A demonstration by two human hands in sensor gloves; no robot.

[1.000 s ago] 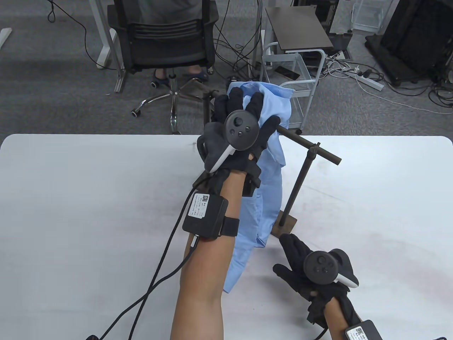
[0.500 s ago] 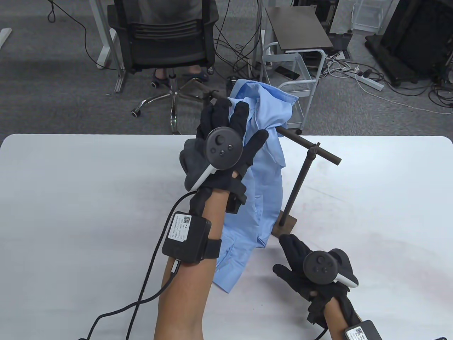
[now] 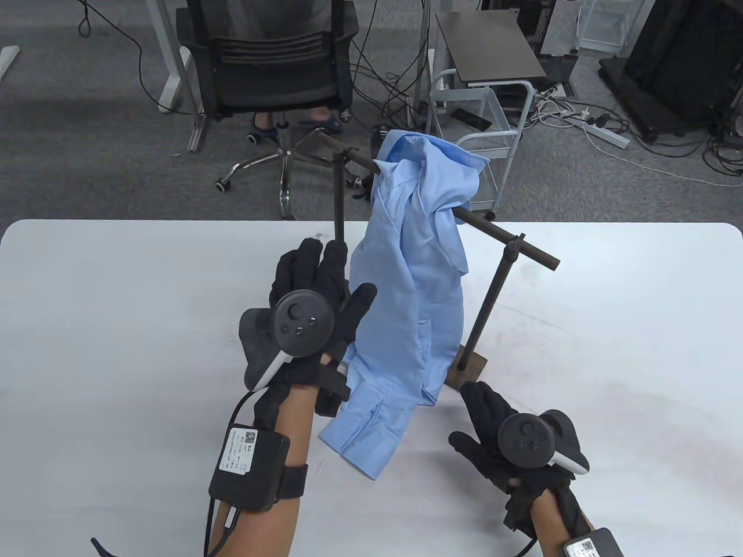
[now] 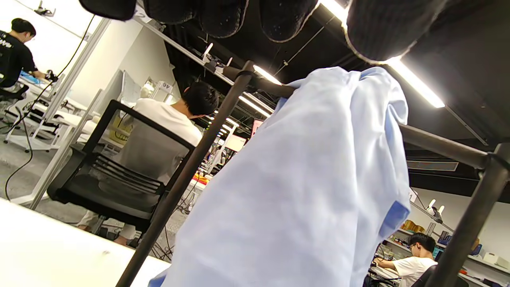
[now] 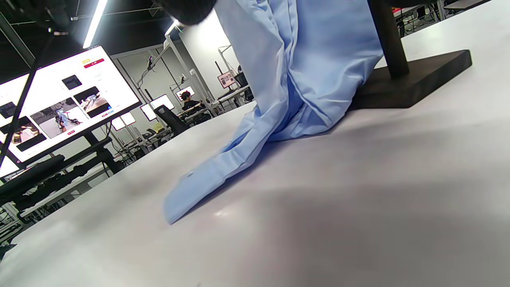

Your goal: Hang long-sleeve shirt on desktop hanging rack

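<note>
Blue cotton is bunched over the bar (image 3: 499,230) of the rack (image 3: 486,301) — the shirt (image 3: 415,278) hangs from it near the table view's 12 o'clock, with its lower part trailing onto the table (image 3: 116,325) toward 6 o'clock. My left hand (image 3: 307,313) is beside the cloth at about 9 o'clock of it, fingers spread and holding nothing; my right hand (image 3: 511,444) rests open on the table at 5 o'clock, just short of the rack's base (image 3: 466,369). The risk I judge greatest is the shirt sliding off: it looks heaped more on one side of the bar than draped evenly, and the weight of the part lying on the table could drag it down. A careless brush from my left fingers (image 4: 378,28) could do the same, or tip the light rack. The near post (image 3: 339,197) stands close to my left hand and would block a straight reach. Beyond the table at 11 o'clock stands an office chair (image 3: 264,64), at 1 o'clock a small cart (image 3: 493,75) — neither interferes.
</note>
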